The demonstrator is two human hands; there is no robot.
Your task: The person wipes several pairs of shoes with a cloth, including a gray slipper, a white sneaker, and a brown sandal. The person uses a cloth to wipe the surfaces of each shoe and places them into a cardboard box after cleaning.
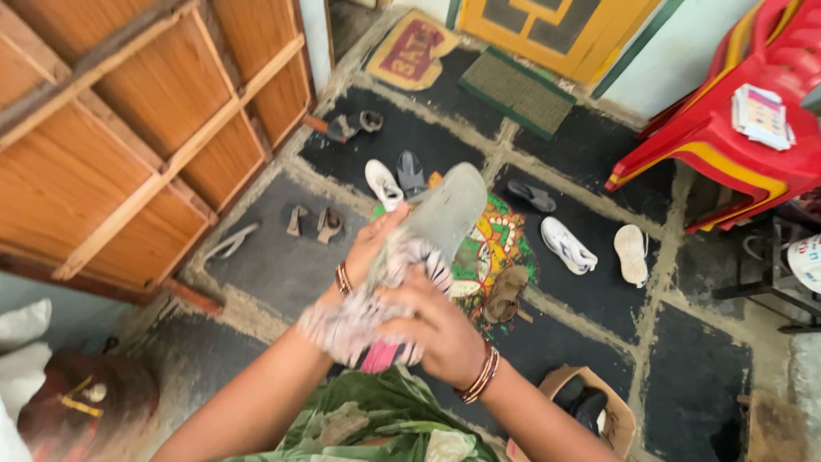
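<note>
scattered footwear covers the dark stone floor ahead: a white shoe beside a grey sandal, another white shoe next to a pale insole-up slipper, a brown pair near the wooden door, and a brown sandal on the round, brightly coloured mat. stacked red plastic chairs stand at the right, with a small pile of printed cards lying on the seat. at the top lie a green doormat and a rounded red-and-tan mat in front of a yellow panelled door. an open cardboard box sits low right; green fabric spreads just below the arms.

nothing stands between the camera and the hands. the grey slipper is held up in the middle of the view, above the mat — its long axis runs from lower left to upper right, one rounded end pointing up and away, sole side toward the camera. the left hand grips its lower part from the left, fingers curled on it. the right hand is closed around a blurred pink-and-white cloth pressed against the slipper's lower end.
</note>
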